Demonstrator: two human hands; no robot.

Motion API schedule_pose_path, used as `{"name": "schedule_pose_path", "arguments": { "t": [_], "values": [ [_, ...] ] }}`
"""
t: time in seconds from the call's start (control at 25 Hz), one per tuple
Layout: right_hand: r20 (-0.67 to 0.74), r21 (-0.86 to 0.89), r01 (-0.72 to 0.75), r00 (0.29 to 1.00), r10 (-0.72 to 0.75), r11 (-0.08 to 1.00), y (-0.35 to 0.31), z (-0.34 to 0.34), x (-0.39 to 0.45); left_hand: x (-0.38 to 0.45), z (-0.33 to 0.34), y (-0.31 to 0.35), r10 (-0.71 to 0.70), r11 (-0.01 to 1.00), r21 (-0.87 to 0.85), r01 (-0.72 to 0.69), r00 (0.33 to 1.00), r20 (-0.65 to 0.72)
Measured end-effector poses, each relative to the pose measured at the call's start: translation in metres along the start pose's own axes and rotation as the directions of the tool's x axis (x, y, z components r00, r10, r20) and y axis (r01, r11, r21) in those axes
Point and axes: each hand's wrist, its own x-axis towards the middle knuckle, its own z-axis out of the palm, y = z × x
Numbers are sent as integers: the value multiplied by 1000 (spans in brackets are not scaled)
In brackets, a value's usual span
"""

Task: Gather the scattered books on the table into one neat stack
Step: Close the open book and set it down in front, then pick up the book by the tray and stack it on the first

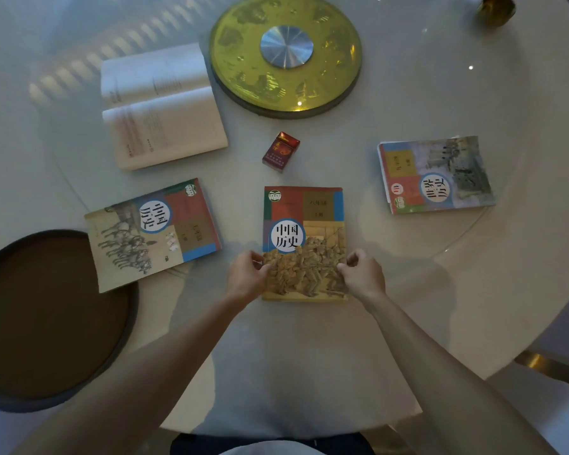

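Squarely upright, the colourful middle book (304, 224) shows carved figures.

Both bare forearms extended toward 12 o'clock. Left hand (248, 274) at 9 o'clock, right hand (363, 274) at 3 o'clock, fingers curled inward, pinching.

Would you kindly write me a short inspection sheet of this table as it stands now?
Surface: round pale table, glossy, with a yellow turntable disc at its centre.
Job's things: centre book squared to the person; left book skewed, overlapping the dark round tray; right book turned sideways; open book lying open.
Clutter: red cigarette pack; amber object, blurred.
Hands: left hand and right hand pinch the centre book's sides.
Cables: nothing seen.
Surroundings: dim, reflections on the tabletop.
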Motion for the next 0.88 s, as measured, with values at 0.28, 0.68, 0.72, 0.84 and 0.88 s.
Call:
{"name": "schedule_pose_path", "arguments": {
  "t": [0.28, 0.68, 0.72, 0.84, 0.88],
  "values": [
    [18, -142, 74, 997, -72, 987, -23, 31, -15, -1, -25, -33, 7, 999, 31, -4, 996, -93],
    [-19, -238, 419, 900, -435, 876, -106, 49, -22, 11, -76, -65, -384, 739, -611, 285, 923, -34],
    [52, -242, 490, 868, -493, 838, -125, 58, -21, 15, -86, -72, -448, 667, -678, 309, 893, -33],
    [242, -234, 635, 771, -588, 736, -183, 83, -19, 23, -108, -82, -586, 452, -828, 332, 810, 5],
    [291, -240, 660, 748, -596, 711, -200, 92, -18, 25, -114, -86, -611, 388, -862, 325, 791, 23]
  ]
}}
